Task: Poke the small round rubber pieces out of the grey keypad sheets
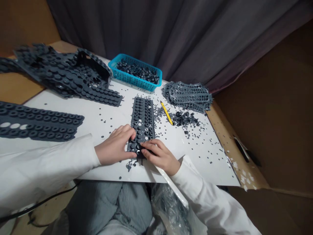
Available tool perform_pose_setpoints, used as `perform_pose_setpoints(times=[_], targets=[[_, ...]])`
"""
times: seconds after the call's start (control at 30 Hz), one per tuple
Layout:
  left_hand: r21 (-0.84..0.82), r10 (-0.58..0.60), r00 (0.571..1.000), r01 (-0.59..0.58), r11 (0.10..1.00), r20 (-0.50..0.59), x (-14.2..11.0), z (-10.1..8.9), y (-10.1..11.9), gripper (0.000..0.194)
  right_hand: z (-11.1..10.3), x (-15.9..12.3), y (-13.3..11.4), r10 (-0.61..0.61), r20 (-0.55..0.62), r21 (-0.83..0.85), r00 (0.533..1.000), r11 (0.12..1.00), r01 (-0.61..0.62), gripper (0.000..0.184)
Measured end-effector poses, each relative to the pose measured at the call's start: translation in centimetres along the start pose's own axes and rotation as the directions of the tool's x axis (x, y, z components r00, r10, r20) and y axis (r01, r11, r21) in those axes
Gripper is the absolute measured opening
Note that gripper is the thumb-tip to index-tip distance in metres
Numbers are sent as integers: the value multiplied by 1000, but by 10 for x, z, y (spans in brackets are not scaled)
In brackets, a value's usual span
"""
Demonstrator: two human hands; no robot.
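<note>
**Q:** Where are the hands?

**A:** Both bare, at front-centre of the white-topped bench (200,166), close together w/ white sleeves (41,166) reaching in from either side. L hand (114,146) lies on the near left edge of a dark grey moulded rubber strip (142,122). R hand (158,155) lies across the strip's near end, fingers (149,147) curled over it. Both touch the strip, but can't tell if either pinches a piece.

**Q:** How does the strip lie?

**A:** Flat on the bench, long way pointing away from the person, between the hands and the blue basket. Rows of round studs; a few spots are empty holes w/ white showing thru.

**Q:** What's nearby?

**A:** Just R of the strip: a yellow pencil-like tool (166,112), exact kind unclear, beside a heap of loose dark rubber bits (184,119), w/ small specks scattered across the bench. Behind those, a stack of punched grey sheets (187,96). Far side: turquoise plastic basket (133,78) full of small dark rubber pieces. Upper L: big overlapping pile of studded sheets (66,73). L: another studded strip (36,120) w/ some holes.

**Q:** And below or behind the bench?

**A:** Below: grey trousers (110,207), a clear plastic bag (168,205), a black cable (36,202). Behind: grey curtain (171,32). R: brown cardboard (264,114).
</note>
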State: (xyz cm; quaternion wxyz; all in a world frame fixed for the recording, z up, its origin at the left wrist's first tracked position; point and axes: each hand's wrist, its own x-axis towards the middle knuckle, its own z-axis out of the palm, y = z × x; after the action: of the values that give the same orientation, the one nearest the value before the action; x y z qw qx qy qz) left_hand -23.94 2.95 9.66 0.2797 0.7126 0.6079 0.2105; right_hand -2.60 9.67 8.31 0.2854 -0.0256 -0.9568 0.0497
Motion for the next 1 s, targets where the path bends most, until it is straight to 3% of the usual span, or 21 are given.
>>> perform_pose_setpoints(times=[0.2,0.37,0.53,0.83,1.0], targets=[[0,25,1000,-25,1000,-7,-1,1,-3,30,3,-5,9,206,-32,345,978,921,-182,14],[8,67,998,-67,998,-5,-2,1,-4,24,0,-2,8,259,31,508,965,828,-238,13],[23,82,997,-81,996,-7,-2,1,-1,19,1,-2,9,254,80,493,964,830,-260,13],[34,76,997,-77,996,23,-2,1,-1,19,4,-3,11,216,49,405,975,888,-217,15],[25,82,996,-82,996,25,-2,2,-4,21,5,-2,13,120,95,198,988,971,-137,16]])
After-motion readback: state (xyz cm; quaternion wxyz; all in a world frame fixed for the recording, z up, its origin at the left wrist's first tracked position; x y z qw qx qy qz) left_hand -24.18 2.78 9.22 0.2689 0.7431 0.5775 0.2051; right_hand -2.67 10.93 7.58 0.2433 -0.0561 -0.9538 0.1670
